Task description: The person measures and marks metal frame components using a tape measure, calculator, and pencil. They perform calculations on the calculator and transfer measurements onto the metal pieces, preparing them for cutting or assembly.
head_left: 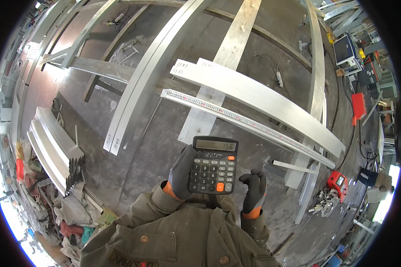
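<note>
The calculator [213,165], long axis running near to far, is being gripped at its left edge by the left hand [182,173]; just right of it, the right hand [254,190] is being held half-open, seemingly empty.

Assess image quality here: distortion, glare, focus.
Head view: fisheye curvature bends the long silver metal bars; head view: blown-out white patches glare at both side edges; head view: the black rectangular plastic calculator looks sharp, its keys legible.

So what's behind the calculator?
The gloved left hand shows at the calculator's left edge; any fingers behind it are covered. A dark surface shows beyond its right edge.
</note>
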`<state>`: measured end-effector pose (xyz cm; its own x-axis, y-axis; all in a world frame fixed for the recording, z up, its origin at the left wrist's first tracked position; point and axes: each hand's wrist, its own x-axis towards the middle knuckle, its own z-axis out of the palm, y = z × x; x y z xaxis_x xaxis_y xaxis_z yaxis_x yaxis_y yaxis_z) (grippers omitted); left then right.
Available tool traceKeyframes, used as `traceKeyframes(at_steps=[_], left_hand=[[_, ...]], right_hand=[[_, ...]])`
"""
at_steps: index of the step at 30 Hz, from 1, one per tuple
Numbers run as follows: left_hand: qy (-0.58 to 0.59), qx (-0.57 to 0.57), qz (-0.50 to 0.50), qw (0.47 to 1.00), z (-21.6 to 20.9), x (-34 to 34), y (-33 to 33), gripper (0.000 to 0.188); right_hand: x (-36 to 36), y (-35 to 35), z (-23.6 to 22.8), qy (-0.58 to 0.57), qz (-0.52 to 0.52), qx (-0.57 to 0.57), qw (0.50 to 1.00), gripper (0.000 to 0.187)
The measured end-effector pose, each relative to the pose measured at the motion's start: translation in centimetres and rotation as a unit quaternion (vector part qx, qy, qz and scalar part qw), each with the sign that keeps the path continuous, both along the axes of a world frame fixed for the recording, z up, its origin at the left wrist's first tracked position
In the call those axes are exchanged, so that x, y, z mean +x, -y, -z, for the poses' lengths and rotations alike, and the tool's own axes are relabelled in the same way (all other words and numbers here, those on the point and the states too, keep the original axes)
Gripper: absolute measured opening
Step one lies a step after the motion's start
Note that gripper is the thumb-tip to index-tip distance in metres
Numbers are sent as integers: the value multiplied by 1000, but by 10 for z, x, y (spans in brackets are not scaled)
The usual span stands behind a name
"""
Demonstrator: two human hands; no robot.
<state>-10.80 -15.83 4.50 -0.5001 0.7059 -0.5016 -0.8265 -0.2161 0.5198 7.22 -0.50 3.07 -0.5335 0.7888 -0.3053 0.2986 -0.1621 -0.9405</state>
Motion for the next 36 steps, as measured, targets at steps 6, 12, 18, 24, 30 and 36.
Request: traceKeyframes(at_steps=[6,12,18,24,30,36], left_hand=[[70,-13,14,997,7,-21,11,42],[-217,-113,50,968,60,-25,12,31],[-351,-239,119,898,139,-21,13,34],[-2,-239,64,969,209,-39,12,32],[-111,-210,120,964,264,-96,31,28],[-89,-171,132,972,275,-169,46,25]], right_hand=[[11,3,52,37,65,-30,997,25],[13,-6,134,68,57,-137,987,29],[9,-2,264,149,-8,-133,980,33],[-8,-8,328,247,2,-84,965,27],[-106,-25,265,153,18,30,988,24],[-225,2,225,11,35,19,999,19]])
